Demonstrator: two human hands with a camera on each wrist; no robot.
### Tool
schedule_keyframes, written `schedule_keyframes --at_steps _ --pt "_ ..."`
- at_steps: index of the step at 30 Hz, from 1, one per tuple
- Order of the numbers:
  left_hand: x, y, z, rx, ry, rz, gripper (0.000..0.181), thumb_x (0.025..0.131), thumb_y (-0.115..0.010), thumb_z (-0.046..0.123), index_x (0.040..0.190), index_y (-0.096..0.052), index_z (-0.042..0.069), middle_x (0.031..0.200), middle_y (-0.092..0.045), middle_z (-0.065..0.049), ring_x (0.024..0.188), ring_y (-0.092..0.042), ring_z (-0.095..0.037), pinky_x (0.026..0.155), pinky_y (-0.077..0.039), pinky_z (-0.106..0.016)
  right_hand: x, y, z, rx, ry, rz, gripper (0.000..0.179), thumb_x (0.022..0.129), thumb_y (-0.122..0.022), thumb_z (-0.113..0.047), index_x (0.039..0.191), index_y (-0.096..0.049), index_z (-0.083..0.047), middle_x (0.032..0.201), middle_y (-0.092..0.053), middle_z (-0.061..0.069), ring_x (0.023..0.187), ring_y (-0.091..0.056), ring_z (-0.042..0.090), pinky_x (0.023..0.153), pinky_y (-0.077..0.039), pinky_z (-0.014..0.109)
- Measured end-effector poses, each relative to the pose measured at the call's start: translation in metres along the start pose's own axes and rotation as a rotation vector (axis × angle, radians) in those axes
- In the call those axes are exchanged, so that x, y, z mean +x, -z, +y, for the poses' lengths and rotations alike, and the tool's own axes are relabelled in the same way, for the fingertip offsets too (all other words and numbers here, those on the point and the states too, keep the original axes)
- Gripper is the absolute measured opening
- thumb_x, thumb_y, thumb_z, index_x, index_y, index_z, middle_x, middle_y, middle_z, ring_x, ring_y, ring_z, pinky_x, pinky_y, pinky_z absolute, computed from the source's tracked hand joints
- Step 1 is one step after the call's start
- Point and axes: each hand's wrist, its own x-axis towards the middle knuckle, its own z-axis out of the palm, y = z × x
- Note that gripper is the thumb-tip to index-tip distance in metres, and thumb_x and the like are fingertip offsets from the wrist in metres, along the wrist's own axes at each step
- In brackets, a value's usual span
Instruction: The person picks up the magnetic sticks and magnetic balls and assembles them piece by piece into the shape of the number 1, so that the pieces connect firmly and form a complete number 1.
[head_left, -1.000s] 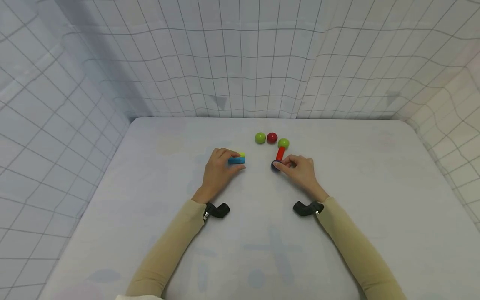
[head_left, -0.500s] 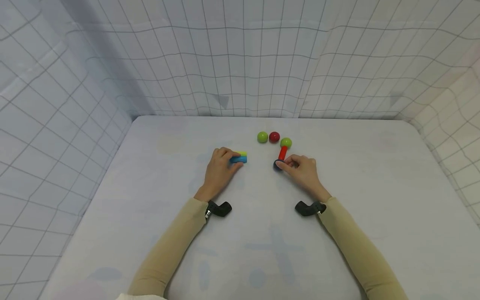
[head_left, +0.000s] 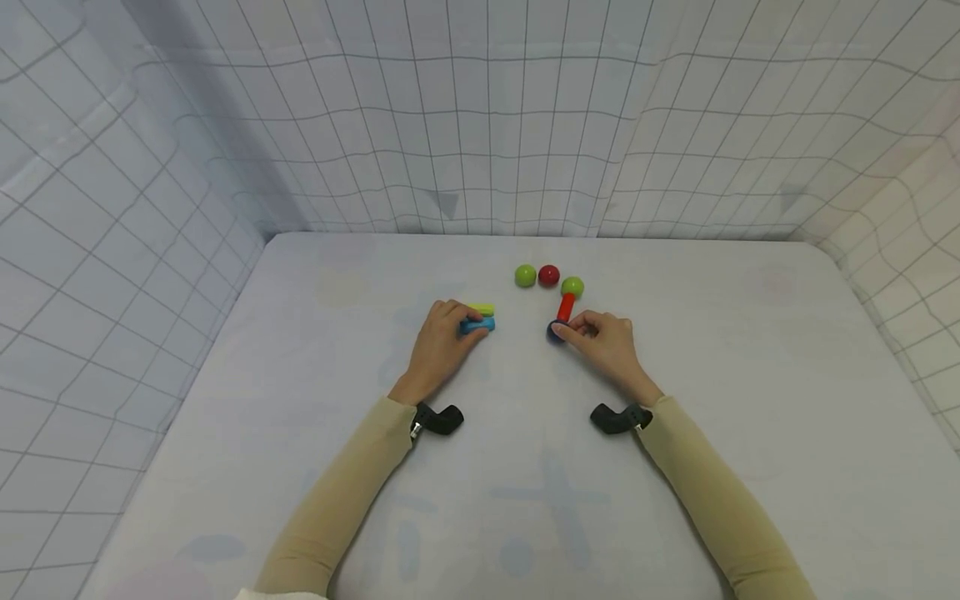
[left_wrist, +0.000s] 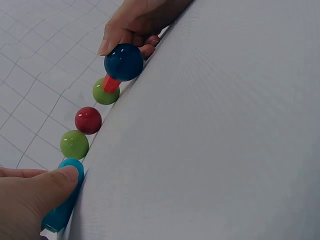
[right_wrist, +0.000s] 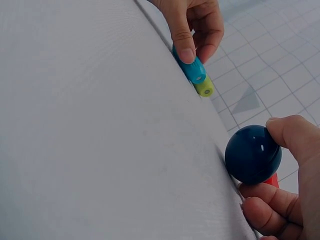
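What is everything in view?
Flat table: one, white, foreground
Gridded backdrop: one, white, behind
Glossy green balls: two, green, far side
Glossy red ball: one, dark red, between them
Red rod: one, red, by right green ball
Glossy blue ball: one, dark blue, red rod's near end
Cyan rod: one, cyan, left of balls
Lime rod: one, lime, behind cyan rod
Wrist devices: two, black, wrists
Sleeves: two, tan, forearms
Left hand: one, pinching cyan rod
Right hand: one, pinching blue ball
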Motion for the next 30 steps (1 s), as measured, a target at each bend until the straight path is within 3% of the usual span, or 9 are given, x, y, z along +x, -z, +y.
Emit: schedule_keyframes --at_steps 10,18,22,30 --pt "0.000 -0.001 0.001 -0.046 0.040 0.008 0.022 0.080 -0.078 0.018 0.094 -0.066 0.006 0.091 -0.062 -0.005 0.083 -0.051 -0.019 0.072 -0.042 -0.033 -0.001 0.000 0.000 0.000 0.007 0.016 0.034 0.084 -0.069 -0.046 0.075 -0.067 -0.013 0.064 -0.056 -0.003 0.068 -0.044 0.020 0.077 -0.024 0.039" --pt "-0.002 -0.003 0.005 -0.112 0.048 -0.025 0.029 0.078 -0.080 0.021 0.097 -0.068 0.004 0.085 -0.058 -0.004 0.074 -0.050 -0.016 0.067 -0.042 -0.030 -0.001 0.000 -0.001 -0.001 0.011 0.025 0.033 0.083 -0.069 -0.045 0.076 -0.067 -0.013 0.064 -0.056 -0.004 0.068 -0.045 0.020 0.078 -0.025 0.040" --pt "-0.002 -0.004 0.008 -0.109 0.058 -0.031 0.031 0.076 -0.081 0.023 0.097 -0.072 0.003 0.081 -0.058 -0.005 0.072 -0.048 -0.015 0.065 -0.041 -0.028 -0.001 0.001 -0.001 0.001 0.006 0.025 0.033 0.084 -0.069 -0.046 0.077 -0.067 -0.013 0.064 -0.056 -0.004 0.069 -0.045 0.020 0.079 -0.025 0.039" --pt "-0.004 -0.009 0.020 -0.066 0.137 -0.048 0.032 0.076 -0.082 0.029 0.095 -0.074 0.005 0.080 -0.060 -0.002 0.070 -0.052 -0.012 0.064 -0.043 -0.027 0.000 0.000 -0.001 0.004 0.006 0.026 0.032 0.084 -0.070 -0.044 0.077 -0.068 -0.013 0.063 -0.056 -0.004 0.069 -0.046 0.020 0.078 -0.026 0.038"
